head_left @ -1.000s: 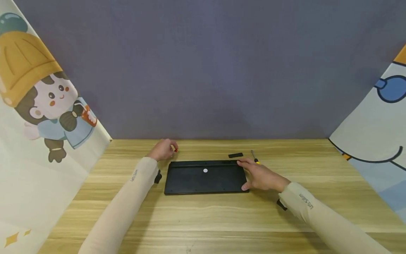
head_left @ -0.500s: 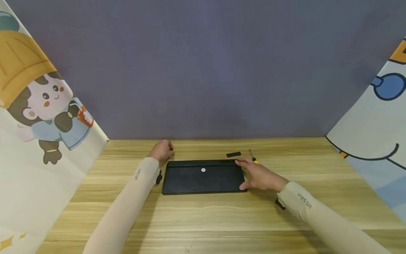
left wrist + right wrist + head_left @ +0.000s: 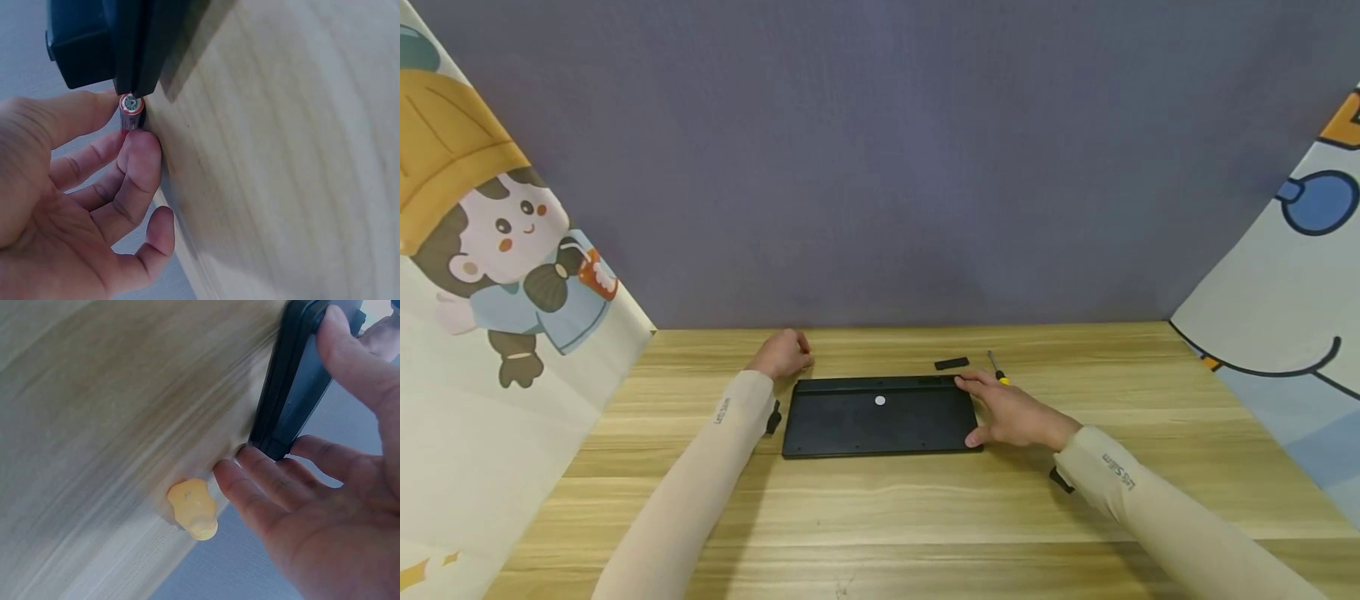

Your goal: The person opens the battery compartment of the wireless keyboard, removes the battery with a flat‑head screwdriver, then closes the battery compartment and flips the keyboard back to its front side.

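A black keyboard (image 3: 850, 425) lies face down on the table, its underside showing a round white sticker and small screw holes. My right hand (image 3: 1011, 414) grips its right end, thumb at the near corner and forefinger at the far one. Just beyond the keyboard's far left corner, my left hand (image 3: 781, 353) is low over the table. In the left wrist view its thumb and fingers pinch a small battery (image 3: 132, 112), one end facing the camera; the head view mostly hides it. A flat black cover strip (image 3: 952, 363) lies behind the keyboard's right end.
A screwdriver (image 3: 1002, 378) with a black and yellow handle lies just beyond my right hand, its shaft pointing away. The wooden table (image 3: 880, 517) ends at a grey-blue partition (image 3: 880, 167) at the back, with printed cloths on both sides.
The fingers of my left hand have turned inward and now cover most of the red bit seen earlier at their tips. My right hand keeps its place on the keyboard. The head view has shifted slightly.
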`<state>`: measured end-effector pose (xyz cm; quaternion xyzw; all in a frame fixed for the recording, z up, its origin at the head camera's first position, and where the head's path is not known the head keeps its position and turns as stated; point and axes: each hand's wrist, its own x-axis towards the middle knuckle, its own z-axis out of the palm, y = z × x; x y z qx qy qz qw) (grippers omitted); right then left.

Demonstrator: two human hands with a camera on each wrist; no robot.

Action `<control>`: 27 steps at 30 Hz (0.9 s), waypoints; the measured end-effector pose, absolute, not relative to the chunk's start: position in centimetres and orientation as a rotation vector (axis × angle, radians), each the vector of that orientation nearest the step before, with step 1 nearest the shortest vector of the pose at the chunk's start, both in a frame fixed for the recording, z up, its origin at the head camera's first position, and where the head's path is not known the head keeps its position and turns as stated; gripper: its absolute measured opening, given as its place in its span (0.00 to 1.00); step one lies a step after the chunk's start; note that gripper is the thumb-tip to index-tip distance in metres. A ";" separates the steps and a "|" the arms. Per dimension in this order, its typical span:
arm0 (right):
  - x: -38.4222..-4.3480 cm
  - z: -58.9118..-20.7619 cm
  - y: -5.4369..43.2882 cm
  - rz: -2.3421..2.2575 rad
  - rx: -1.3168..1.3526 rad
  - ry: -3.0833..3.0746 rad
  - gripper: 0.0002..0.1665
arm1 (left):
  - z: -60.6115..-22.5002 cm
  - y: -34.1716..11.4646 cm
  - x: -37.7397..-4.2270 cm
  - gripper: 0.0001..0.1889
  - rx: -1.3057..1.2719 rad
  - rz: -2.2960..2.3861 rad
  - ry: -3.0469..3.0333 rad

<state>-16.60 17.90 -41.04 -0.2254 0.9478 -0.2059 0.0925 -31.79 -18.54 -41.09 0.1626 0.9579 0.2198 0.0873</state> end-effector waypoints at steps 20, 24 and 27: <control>-16.8 -41.1 17.8 -0.628 -0.660 2.803 0.56 | -40.1 -19.6 -31.2 0.22 0.450 0.720 2.797; -16.9 -41.2 17.9 -0.620 -0.657 2.811 0.56 | -39.6 -20.6 -30.5 0.23 0.512 0.766 2.775; -16.8 -41.3 18.0 -0.615 -0.657 2.818 0.56 | -39.5 -21.4 -30.2 0.23 0.601 0.750 2.779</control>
